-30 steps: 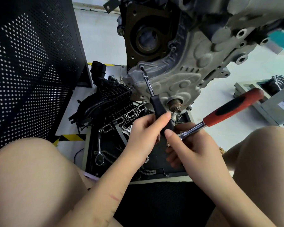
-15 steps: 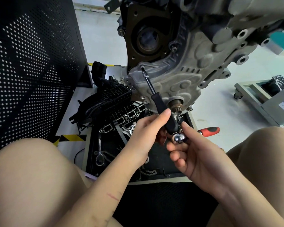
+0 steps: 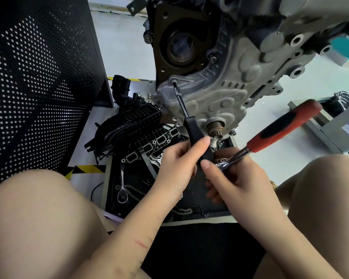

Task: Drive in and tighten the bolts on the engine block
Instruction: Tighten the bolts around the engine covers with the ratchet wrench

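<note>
The grey engine block (image 3: 230, 93) hangs above me with its cover facing down. A long extension driver (image 3: 182, 107) with a black handle (image 3: 195, 133) reaches up to a bolt (image 3: 174, 82) at the cover's left corner. My left hand (image 3: 179, 166) grips the black handle. My right hand (image 3: 236, 178) holds the chrome head of a ratchet (image 3: 226, 164) at the handle's lower end. The ratchet's red and black grip (image 3: 284, 125) sticks out to the upper right.
A black tray (image 3: 109, 188) on the floor holds a black intake manifold (image 3: 133, 125), a small chrome ratchet (image 3: 122, 188) and a chain. A black perforated panel (image 3: 38, 87) stands at left. A grey cart (image 3: 338, 125) is at right. My bare knees flank the tray.
The ratchet's red grip swung down toward me half a second ago, and now it points out to the upper right again. My left hand stays on the black handle.
</note>
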Tool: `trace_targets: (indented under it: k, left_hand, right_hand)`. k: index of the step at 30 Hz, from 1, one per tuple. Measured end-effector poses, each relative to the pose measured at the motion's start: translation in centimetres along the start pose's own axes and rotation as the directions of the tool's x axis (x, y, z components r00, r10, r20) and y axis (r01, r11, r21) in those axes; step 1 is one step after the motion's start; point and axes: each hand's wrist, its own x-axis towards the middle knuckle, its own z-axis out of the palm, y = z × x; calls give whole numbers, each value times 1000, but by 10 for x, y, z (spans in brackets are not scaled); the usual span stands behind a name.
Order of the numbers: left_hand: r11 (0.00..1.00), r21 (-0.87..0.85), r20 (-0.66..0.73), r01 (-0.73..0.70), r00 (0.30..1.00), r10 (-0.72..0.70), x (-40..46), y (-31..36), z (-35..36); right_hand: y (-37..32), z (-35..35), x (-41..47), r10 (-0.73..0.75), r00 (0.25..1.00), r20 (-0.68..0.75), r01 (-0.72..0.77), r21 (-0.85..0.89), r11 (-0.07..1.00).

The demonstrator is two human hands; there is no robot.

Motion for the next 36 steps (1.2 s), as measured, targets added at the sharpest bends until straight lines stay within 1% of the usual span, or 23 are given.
trace_targets:
  k: [1, 2, 3, 5, 8, 11, 13, 14, 17, 19, 21, 23, 25, 28, 30, 34, 36]
  left_hand:
    - [1000, -17, -2, 2, 1000, -2, 0, 0, 0]
    - [1000, -23, -4, 2, 1000, -2, -1, 1, 0]
    - [1000, -13, -3, -10, 1000, 10, -1, 1, -1]
    - [999, 21, 12, -29, 1000, 29, -3, 1, -1]
    - [999, 28, 77, 23, 997, -25, -3, 4, -1]
    - [995, -51, 130, 91, 988, -84, -2, 7, -2]
    - [992, -90, 148, 93, 986, -79, -2, 9, -2]
    - [991, -101, 153, 92, 985, -76, -2, 10, -2]
    - [992, -99, 140, 77, 988, -63, -2, 10, -1]
    - [995, -85, 113, 59, 992, -49, -2, 9, -1]
    - [999, -46, 68, 24, 997, -21, -1, 6, -1]
    - [999, 37, 22, -28, 999, 28, -2, 4, -1]
    - [994, 93, -10, -60, 998, 61, -2, 2, -1]
    - [989, 127, -25, -75, 997, 79, -1, 1, 0]
    - [988, 136, -29, -74, 996, 79, -2, 2, 0]
    - [982, 164, -25, -91, 995, 96, -3, 4, 1]
    - [982, 160, -33, -101, 994, 108, -3, 4, 0]
  right_hand:
    - [0, 0, 0, -9, 1000, 1, 9, -27, 1000]
    - [0, 1, 0, 3, 1000, 3, -3, -12, 1000]
    - [0, 1, 0, 34, 999, 10, -34, 42, 999]
    - [-2, 1, 2, 135, 989, 56, -144, 213, 966]
    - [-2, -3, 3, 269, 945, 187, -326, 458, 827]
    - [-3, -5, 4, 346, 889, 301, -459, 594, 661]
    - [-3, -6, 6, 382, 851, 360, -523, 640, 563]
    - [-3, -7, 7, 392, 835, 386, -548, 645, 532]
    - [-2, -7, 8, 405, 808, 429, -588, 638, 497]
    - [-2, -5, 7, 408, 808, 425, -587, 631, 507]
    - [-4, -2, 6, 403, 831, 383, -555, 624, 550]
    - [-3, -1, 4, 389, 868, 308, -495, 599, 629]
    - [-1, 1, 3, 357, 905, 229, -424, 531, 733]
    - [1, 1, 2, 279, 950, 139, -312, 412, 856]
    - [2, 1, 2, 228, 970, 85, -243, 316, 917]
    - [0, 1, 1, 131, 991, 21, -132, 169, 977]
    - [-1, 1, 1, 111, 994, 17, -112, 118, 987]
